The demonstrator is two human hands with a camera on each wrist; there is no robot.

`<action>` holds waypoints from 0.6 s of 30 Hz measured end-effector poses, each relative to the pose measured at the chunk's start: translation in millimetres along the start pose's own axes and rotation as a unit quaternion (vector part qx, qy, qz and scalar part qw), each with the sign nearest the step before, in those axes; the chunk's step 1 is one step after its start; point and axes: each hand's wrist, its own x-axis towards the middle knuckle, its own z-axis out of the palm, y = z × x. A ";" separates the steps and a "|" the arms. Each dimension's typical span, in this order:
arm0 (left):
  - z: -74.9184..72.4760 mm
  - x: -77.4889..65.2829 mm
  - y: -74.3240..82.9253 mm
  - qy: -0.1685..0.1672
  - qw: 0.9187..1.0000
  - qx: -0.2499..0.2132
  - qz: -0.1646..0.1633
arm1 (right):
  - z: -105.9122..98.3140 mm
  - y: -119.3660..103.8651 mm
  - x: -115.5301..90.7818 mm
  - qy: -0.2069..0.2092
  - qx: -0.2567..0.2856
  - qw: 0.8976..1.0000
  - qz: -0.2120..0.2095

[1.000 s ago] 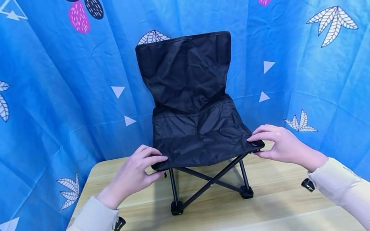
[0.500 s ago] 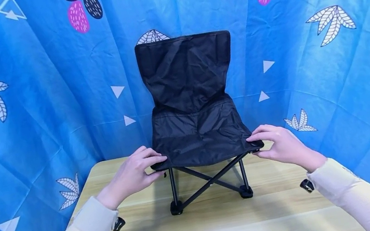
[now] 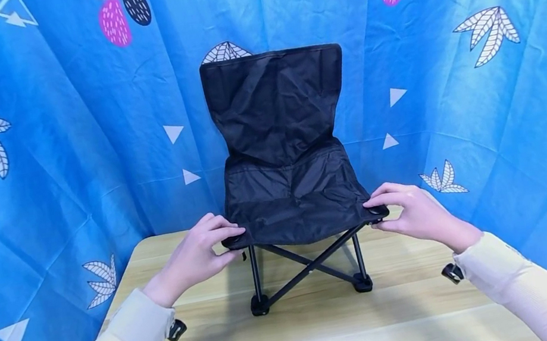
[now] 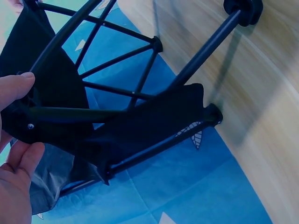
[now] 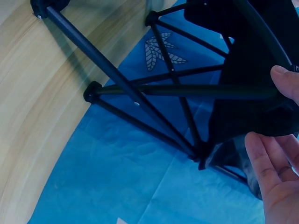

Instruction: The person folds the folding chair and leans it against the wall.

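A black folding chair (image 3: 291,179) stands unfolded and upright on the wooden table, its backrest toward the curtain. Crossed dark metal legs (image 3: 310,268) show under the fabric seat, ending in black feet. My left hand (image 3: 205,250) pinches the seat's front left corner, fingers on top and thumb beneath. At the front right corner, my right hand (image 3: 413,213) holds on the same way. In the left wrist view, thumb and fingers (image 4: 29,158) grip the corner joint around a tube end. The right wrist view shows fingers (image 5: 261,156) and thumb on the opposite corner.
A light wooden table (image 3: 321,325) carries the chair. Blue patterned curtain (image 3: 78,106) hangs behind and on both sides, close behind the backrest. A small black clip-like device (image 3: 176,331) sits at the left cuff, and a similar device (image 3: 452,273) at the right one.
Both hands stay at the seat's front corners and the chair stands in place. Only a very slight shift of the head view shows.
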 end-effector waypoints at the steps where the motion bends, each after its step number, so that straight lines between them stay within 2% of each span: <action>1: 0.0 0.1 -0.1 0.001 1.000 -0.001 0.000 | -0.1 -0.4 0.2 -0.001 0.000 1.000 0.002; 18: 0.8 2.7 1.2 0.010 0.999 -0.030 -0.035 | -2.3 -5.3 5.1 -0.016 0.013 0.999 0.030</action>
